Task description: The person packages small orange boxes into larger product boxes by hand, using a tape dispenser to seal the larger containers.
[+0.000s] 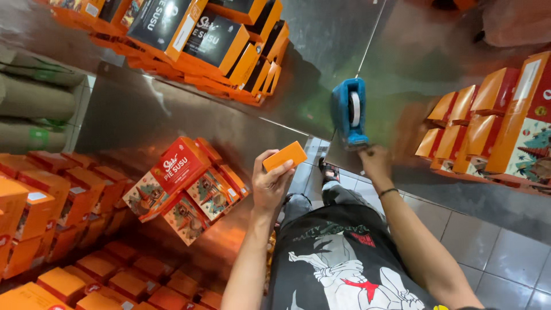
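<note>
Fingers (281, 172) of the left hand (271, 185) curl up around a small flat orange box (285, 155), pinching it by its lower edge so the box stands clear above the knuckles, just in front of the steel table (189, 115). Across from it, the right hand (376, 161) is closed around the handle of a blue tape dispenser (349, 113), which rests with its white roll upward on the far side of the gap in the table, near the seam where two steel sheets meet. Both hands hang close together over that gap, the box to the left of the dispenser and not touching it. A dark band (388, 192) circles the right wrist. On the table left of the held box sits a heap of red and orange cartons (181, 183) with printed pictures on their sides, leaning at odd angles. Farther back on the table lies a row of black and orange boxes (201, 40) stacked on edge. Right of the dispenser, more orange cartons (493, 120) stand upright against the table's far end. Below the table's near edge, on the left, plain orange boxes (69, 270) fill the space in layers, and brown paper rolls (31, 97) lie beyond its left end. Grey floor tiles (488, 241) show beneath the right forearm.
</note>
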